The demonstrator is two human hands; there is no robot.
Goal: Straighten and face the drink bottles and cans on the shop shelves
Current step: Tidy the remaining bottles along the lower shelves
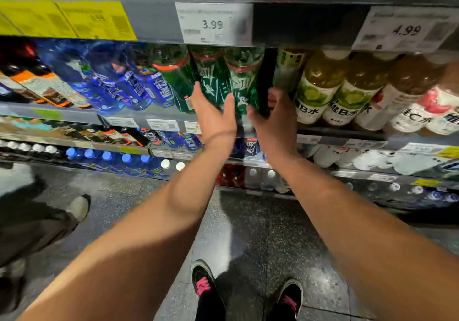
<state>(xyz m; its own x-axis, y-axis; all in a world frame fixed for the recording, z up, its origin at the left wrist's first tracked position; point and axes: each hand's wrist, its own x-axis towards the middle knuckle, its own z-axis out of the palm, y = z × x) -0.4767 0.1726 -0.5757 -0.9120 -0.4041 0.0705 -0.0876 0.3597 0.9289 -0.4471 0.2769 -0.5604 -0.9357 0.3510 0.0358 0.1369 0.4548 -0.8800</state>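
Note:
Green drink bottles (244,77) stand in a row on the middle shelf, with blue bottles (134,89) to their left and yellow-green labelled bottles (315,89) to their right. My left hand (213,112) is open, fingers spread, just in front of the green bottles without gripping one. My right hand (273,114) reaches into the dark gap (267,72) right of the green bottles, its fingers curled behind the rightmost green bottle; the fingertips are partly hidden.
Price tags (213,24) hang on the shelf edge (154,22) above. Lower shelves hold blue-capped bottles (106,156) and white bottles (372,156). Another person's legs and shoe (79,207) stand at the left on the dark floor. My own shoes (203,283) are below.

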